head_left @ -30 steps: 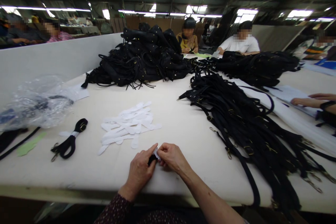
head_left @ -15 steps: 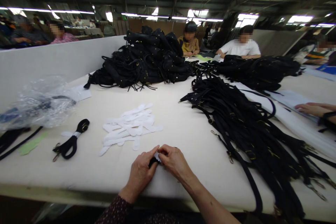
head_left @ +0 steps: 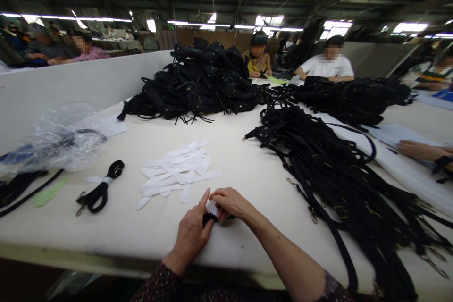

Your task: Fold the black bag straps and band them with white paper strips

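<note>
Head view: a folded black fabric-looking strap [head_left: 209, 218], mostly hidden by the fingers, is held between the two hands near the front edge of the white-covered table [head_left: 244, 160]. It is clamped in the grip of the left hand [head_left: 193, 227], apparently so that the folds are kept together. A white strip with a scalloped edge [head_left: 212, 208] is pinched by the right hand [head_left: 229, 204] against the strap, seemingly to be kept taut. A loose pile of flat white strips [head_left: 180, 172] is set just beyond the hands, presumably for easy reach. To the left, a looped black strap with a metal clip [head_left: 99, 192] is bound by a white band [head_left: 107, 180]; to the right, a long heap of black straps [head_left: 329, 188] is laid lengthwise, perhaps to limit tangling.
</note>
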Available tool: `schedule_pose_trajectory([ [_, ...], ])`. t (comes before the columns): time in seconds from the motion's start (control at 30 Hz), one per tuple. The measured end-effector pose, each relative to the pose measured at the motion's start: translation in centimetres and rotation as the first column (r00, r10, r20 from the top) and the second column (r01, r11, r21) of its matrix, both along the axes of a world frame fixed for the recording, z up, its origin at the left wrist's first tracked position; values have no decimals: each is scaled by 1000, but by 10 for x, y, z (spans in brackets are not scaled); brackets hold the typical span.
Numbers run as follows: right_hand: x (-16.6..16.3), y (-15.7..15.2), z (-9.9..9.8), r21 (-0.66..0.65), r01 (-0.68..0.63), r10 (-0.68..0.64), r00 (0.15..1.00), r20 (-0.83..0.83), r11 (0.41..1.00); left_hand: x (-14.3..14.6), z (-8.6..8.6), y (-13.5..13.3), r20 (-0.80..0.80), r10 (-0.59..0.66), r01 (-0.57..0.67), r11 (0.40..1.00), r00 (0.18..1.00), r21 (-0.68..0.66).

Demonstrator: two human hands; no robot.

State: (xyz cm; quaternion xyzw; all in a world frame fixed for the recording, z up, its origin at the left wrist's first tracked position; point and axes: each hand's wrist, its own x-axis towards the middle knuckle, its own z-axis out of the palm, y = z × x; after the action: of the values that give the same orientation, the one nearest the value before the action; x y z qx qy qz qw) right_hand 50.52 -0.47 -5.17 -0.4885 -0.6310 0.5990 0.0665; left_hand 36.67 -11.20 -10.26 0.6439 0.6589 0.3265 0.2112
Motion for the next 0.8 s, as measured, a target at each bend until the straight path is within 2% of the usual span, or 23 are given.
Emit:
schedule_pose_trajectory([
  [0.13, -4, 4, 10, -12, -91, 91, 995, 32, 996, 1, 1, 0, 16, 3, -3, 1000, 1000, -2],
  [0.33, -4, 5, 19, -12, -109, 110, 990, 92, 994, 1, 1, 1, 9, 1, -1, 1000, 1000, -14],
  [0.43, -2, 3, 24, 37, -167, 161, 978, 135, 985, 1, -2, 0, 31, 1, -1, 1000, 1000, -9],
  [0.53, -1, -3, 32, 150, -213, 182, 963, 196, 965, 1, -4, 1, 44, -8, 9, 1000, 999, -6],
  [0.6, -1, -11, 36, 291, -247, 174, 951, 256, 924, 1, -4, 1, 49, -14, 14, 1000, 999, -7],
  [0.73, 6, -25, 30, 598, -352, 105, 907, 407, 720, 0, -4, 1, 59, -21, 22, 1000, 998, -3],
  [0.77, 10, -26, 27, 641, -328, 71, 917, 393, 694, 0, -4, 1, 66, -32, 33, 999, 997, -2],
  [0.8, 16, -25, 23, 671, -261, 29, 941, 336, 694, 0, -5, 2, 72, -44, 44, 999, 996, -2],
])
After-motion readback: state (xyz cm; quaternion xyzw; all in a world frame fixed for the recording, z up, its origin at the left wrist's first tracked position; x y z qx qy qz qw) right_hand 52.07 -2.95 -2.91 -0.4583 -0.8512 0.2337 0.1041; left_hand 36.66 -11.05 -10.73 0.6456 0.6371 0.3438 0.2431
